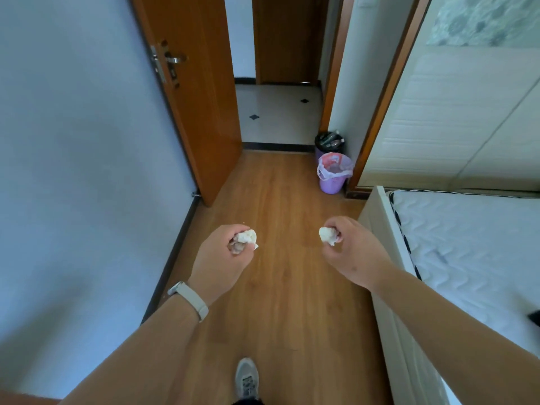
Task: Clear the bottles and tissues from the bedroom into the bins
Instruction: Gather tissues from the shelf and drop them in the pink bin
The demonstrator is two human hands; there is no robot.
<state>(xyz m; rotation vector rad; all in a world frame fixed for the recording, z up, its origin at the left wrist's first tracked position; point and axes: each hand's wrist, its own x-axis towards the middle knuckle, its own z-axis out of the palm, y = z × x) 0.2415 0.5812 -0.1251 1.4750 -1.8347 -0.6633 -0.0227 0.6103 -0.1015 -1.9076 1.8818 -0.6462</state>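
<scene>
Two crumpled white tissue wads, one in each fist: the left hand [222, 252] is clenched round one wad [245, 238], the right hand [349, 245] round the other [327, 235]. They look feather-light and squashy, so a loose pinch anywhere holds them and nothing can break, though bits might flake off. Ahead on the wooden floor [280, 217], well apart from the hands, sit a lilac plastic bin with a pink-white liner [333, 173] and a black-lined bin of bottles [329, 141] behind it, by the open wooden door [198, 118]. White mattress bed [467, 244] on the right

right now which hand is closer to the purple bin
Right. The right hand is below the purple bin, nearly in line with it; the left hand is farther off to the left.
</scene>
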